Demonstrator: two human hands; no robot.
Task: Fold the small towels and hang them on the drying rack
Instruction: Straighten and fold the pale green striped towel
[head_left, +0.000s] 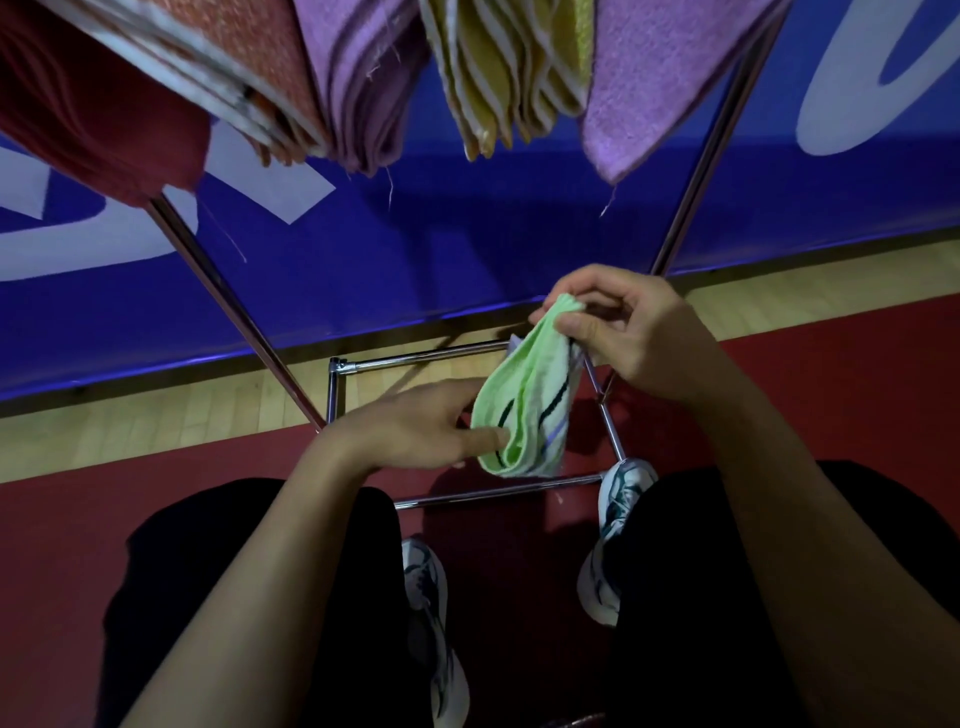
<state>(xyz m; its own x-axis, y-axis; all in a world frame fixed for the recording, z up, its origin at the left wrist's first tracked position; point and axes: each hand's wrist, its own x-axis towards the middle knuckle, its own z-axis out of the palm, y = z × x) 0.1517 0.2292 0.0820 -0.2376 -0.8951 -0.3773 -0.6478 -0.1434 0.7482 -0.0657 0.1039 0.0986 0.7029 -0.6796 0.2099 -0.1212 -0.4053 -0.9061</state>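
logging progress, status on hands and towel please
Left hand pinching low end of folded light-green striped small towel; right hand pinching top corner. Towel not yet on chrome drying rack. Nothing in the way.

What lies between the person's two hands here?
In the head view, the folded green towel spans between them: the right hand pinches its top, the left hand holds its lower end.

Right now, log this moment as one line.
stage: folding | green towel: doubled, unhung | right hand: pinches top | left hand: holds bottom | drying rack: towels hung

light: dim, trousers (249, 597) near-black | shadows: rack bars on floor (156, 519) | blur: hanging towels (358, 78) | edges: wide-angle bowing
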